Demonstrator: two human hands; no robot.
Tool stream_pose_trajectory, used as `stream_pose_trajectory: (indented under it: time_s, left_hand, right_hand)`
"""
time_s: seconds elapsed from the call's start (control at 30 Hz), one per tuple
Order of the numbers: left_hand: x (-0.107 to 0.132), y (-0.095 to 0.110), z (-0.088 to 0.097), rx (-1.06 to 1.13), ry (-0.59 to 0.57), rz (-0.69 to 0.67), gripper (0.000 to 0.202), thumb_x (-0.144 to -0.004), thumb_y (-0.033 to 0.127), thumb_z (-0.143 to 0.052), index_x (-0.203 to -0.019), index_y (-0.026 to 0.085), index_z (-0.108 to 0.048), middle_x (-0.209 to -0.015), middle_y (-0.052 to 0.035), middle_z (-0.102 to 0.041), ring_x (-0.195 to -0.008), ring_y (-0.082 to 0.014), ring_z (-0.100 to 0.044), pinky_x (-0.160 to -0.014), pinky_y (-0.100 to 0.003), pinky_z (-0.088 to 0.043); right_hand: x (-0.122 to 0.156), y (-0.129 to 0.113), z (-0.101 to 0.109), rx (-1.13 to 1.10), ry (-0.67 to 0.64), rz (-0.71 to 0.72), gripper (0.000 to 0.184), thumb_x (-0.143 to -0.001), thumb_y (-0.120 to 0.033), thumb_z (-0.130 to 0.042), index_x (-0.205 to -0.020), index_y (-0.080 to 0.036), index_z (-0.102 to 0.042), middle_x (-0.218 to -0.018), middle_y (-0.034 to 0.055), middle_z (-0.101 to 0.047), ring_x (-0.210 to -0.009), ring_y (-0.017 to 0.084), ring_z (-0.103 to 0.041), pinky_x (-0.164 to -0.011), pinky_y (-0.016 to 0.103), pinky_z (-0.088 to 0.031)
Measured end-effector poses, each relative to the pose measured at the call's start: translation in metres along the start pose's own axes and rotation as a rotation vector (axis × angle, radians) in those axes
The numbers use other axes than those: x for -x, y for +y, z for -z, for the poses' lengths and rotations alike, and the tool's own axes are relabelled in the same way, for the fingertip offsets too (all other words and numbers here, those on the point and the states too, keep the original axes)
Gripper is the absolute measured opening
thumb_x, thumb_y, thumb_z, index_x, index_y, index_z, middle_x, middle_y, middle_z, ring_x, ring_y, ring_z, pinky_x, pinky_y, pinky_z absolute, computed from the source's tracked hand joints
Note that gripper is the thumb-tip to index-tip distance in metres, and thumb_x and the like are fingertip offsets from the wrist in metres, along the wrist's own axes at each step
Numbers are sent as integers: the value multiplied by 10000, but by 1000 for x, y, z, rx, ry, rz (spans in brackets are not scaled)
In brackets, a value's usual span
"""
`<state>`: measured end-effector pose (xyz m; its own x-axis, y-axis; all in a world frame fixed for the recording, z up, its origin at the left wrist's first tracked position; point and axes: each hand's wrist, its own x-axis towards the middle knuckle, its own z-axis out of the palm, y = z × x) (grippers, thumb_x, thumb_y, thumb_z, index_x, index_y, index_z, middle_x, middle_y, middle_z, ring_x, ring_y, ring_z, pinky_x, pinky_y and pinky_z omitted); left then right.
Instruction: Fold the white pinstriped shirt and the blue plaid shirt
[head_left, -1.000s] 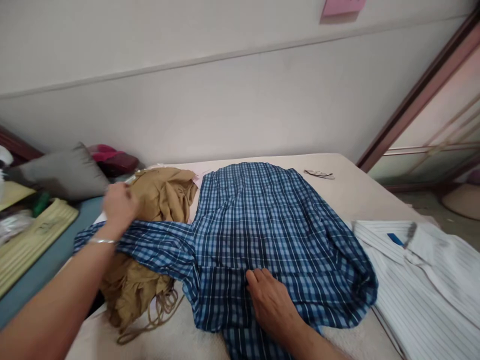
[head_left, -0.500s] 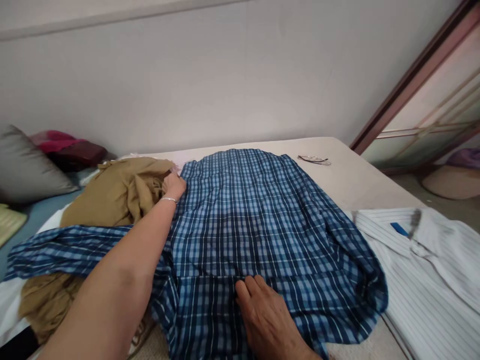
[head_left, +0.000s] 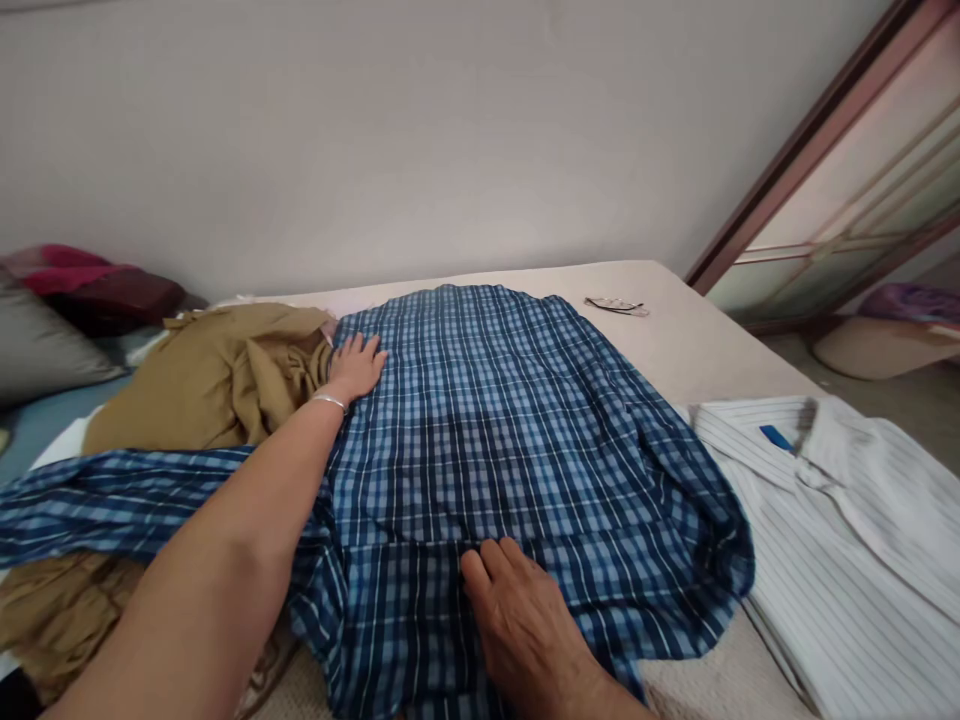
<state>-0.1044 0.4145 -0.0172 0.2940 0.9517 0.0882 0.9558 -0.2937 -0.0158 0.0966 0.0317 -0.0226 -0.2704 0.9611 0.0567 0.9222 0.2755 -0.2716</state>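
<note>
Where right hand [head_left: 525, 625] meets shirt [head_left: 487, 430], grip (apparently) hides.

I count two hands: one left hand [head_left: 356, 369] and one right hand [head_left: 521, 618]. Under their fingers [head_left: 491, 557] lies one plaid shirt [head_left: 487, 430]. To the right of the fingers are one striped shirt [head_left: 855, 550] and, farther away, one pair of glasses [head_left: 616, 306]. To their left are one grey cushion [head_left: 41, 345] and at least one brown cloth [head_left: 180, 385]. One bracelet [head_left: 331, 401] is behind the left fingers.

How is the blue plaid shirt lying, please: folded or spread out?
Mostly spread out: the shirt lies broad and fairly flat, with one sleeve stretched across the brown cloth.
</note>
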Motion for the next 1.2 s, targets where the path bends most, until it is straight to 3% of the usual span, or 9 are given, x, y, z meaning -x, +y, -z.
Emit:
stream_pose_trajectory:
  time_s: [0.13,0.23,0.37,0.53,0.67,0.77,0.87,1.03,1.2]
  left_hand:
    - [7,6,3,-15,-8,75,649,-1027,501,-261,-1510,105,-441,-1585,-222,-377,-1469,-401,-327,-1164,-584,-303]
    - [39,19,0,-35,82,51,720,-1023,568,-218,-1526,89,-408,-1627,-231,-299,-1506,-408,-257,-1183,-606,-261]
    - [81,20,-5,-35,-36,74,740,-1028,564,-196,-1587,91,-303,-1660,-213,-235,-1526,-387,-229,-1194,-607,-250]
    - [107,34,33,-71,-180,42,658,-1036,488,-288,-1503,46,-427,-1595,-242,-359,-1487,-367,-327,-1191,-499,-300]
    - [196,88,61,-52,-49,-132,673,-1053,499,-232,-1538,54,-372,-1652,-205,-264,-1536,-330,-226,-1222,-472,-260]
    - [284,113,61,-90,-229,-29,698,-1043,509,-287,-1571,54,-325,-1674,-208,-188,-1538,-379,-201,-1187,-542,-301]
    - [335,113,55,-137,-401,120,672,-1041,462,-322,-1598,89,-271,-1681,-216,-138,-1542,-395,-178,-1101,-591,-387]
    - [331,123,75,-185,-324,167,492,-1026,330,-373,-1429,77,-494,-1550,-277,-399,-1431,-400,-384,-1074,-565,-391]
    - [337,170,110,297,-440,-322,153,-976,344,-515,-932,221,-595,-1030,-68,-668,-962,-221,-630,-839,-341,-476]
  right_hand:
    - [1,-1,2,-7,-9,6,375,-678,28,-513,-953,-221,-454,-908,51,-575,-845,238,-535,-732,385,-463]
    - [1,0,5,-25,-12,2,364,-702,37,-482,-964,-216,-463,-923,56,-572,-853,237,-531,-734,382,-453]
    - [0,-1,9,-46,-25,-6,336,-752,38,-466,-982,-207,-481,-934,59,-577,-868,230,-528,-753,370,-441]
    - [-4,0,21,-90,-100,-10,277,-847,6,-453,-1029,-190,-523,-986,72,-619,-917,228,-559,-773,349,-431]
    - [-13,11,45,-195,-209,-28,154,-996,-154,-424,-1051,-174,-567,-1023,84,-678,-921,205,-610,-758,318,-412]
    - [-18,26,67,-244,-224,-92,234,-1058,-242,-356,-1025,-176,-578,-959,70,-701,-838,178,-635,-728,305,-391]
    - [-17,38,81,-221,-205,-117,259,-1063,-256,-344,-1028,-176,-588,-943,70,-706,-843,186,-652,-717,302,-386]
    - [-8,50,87,2,-383,-156,223,-991,-230,-517,-1167,-129,-607,-1080,146,-718,-970,269,-681,-758,336,-417]
    - [-9,57,97,-2,-409,-151,197,-991,-235,-509,-1105,-139,-639,-1077,142,-717,-985,265,-678,-774,334,-426]
